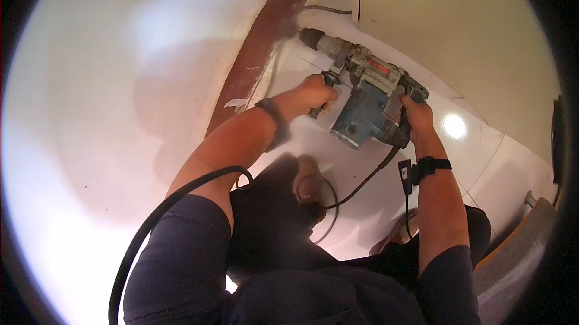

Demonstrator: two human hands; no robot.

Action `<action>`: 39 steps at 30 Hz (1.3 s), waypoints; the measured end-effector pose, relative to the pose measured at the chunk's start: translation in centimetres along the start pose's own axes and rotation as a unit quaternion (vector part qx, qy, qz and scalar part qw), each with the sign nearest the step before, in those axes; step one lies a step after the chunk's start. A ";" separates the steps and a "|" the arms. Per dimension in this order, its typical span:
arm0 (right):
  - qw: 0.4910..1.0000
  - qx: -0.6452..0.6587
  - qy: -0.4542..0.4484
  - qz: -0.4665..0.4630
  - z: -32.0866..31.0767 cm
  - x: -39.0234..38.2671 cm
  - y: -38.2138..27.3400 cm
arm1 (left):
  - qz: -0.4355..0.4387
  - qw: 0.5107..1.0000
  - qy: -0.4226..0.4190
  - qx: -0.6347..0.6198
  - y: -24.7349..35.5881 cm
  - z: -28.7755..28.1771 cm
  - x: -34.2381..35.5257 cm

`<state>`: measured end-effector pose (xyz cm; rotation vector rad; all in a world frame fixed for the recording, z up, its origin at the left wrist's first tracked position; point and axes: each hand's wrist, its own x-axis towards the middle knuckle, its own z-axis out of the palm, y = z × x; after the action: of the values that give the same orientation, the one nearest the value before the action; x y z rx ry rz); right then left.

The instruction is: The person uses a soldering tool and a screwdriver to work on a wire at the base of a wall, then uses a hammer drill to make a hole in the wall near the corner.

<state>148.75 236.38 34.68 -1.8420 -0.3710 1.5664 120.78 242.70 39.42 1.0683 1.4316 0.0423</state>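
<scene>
A rotary hammer drill [365,105] with a blue motor body and a worn grey gear housing is held in both my hands. Its dark chuck [312,37] points to the upper left, close to a reddish-brown strip along the wall. My left hand [318,93] is wrapped round the black side handle. At the back end, my right hand [417,114] grips the rear handle; its fingers are partly hidden, so the trigger cannot be made out. A black power cord [368,177] runs from the drill's lower rear down toward my legs. Whether a bit sits in the chuck is unclear.
The white wall [120,84] rises on the left, with the chipped reddish-brown strip [238,84] at its foot. A pale panel [458,29] stands at the upper right. Beneath the drill lies a glossy tiled floor [482,150]. A grey board-like thing [522,252] is at lower right.
</scene>
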 end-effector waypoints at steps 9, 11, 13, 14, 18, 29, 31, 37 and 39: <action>0.999 0.014 0.019 -0.030 0.5 -1.0 -0.1 | -0.037 0.998 -0.034 -0.031 0.1 -0.1 -0.3; 0.998 -0.045 0.015 0.043 0.4 -1.3 -1.3 | -0.035 0.997 -0.029 -0.055 -0.8 0.1 0.6; 0.999 -0.040 0.024 0.018 0.7 -1.0 -1.2 | -0.032 0.996 -0.022 -0.081 -1.5 0.1 1.3; 0.999 -0.033 0.031 -0.007 1.1 -1.0 -1.2 | -0.021 0.996 -0.025 -0.087 -1.5 -0.1 1.3; 0.996 -0.050 0.073 -0.001 1.4 -1.9 -1.6 | -0.047 0.995 -0.059 -0.058 -1.3 -0.2 1.5; 0.992 -0.098 0.074 0.036 1.8 -3.4 -3.4 | -0.021 0.990 -0.072 -0.119 -2.4 0.0 2.3; 0.992 -0.091 0.081 0.029 1.7 -3.0 -3.0 | -0.026 0.988 -0.090 -0.123 -2.4 0.0 2.4; 0.991 -0.091 0.090 0.032 1.4 -2.5 -2.8 | -0.054 0.990 -0.065 -0.116 -2.6 0.4 2.6; 0.990 -0.100 0.097 0.036 1.7 -2.7 -3.0 | -0.034 0.982 -0.080 -0.170 -3.1 0.7 2.9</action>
<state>147.10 237.40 38.61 -2.1640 -0.3859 1.4226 120.19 242.30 35.17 0.7240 1.2598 0.1438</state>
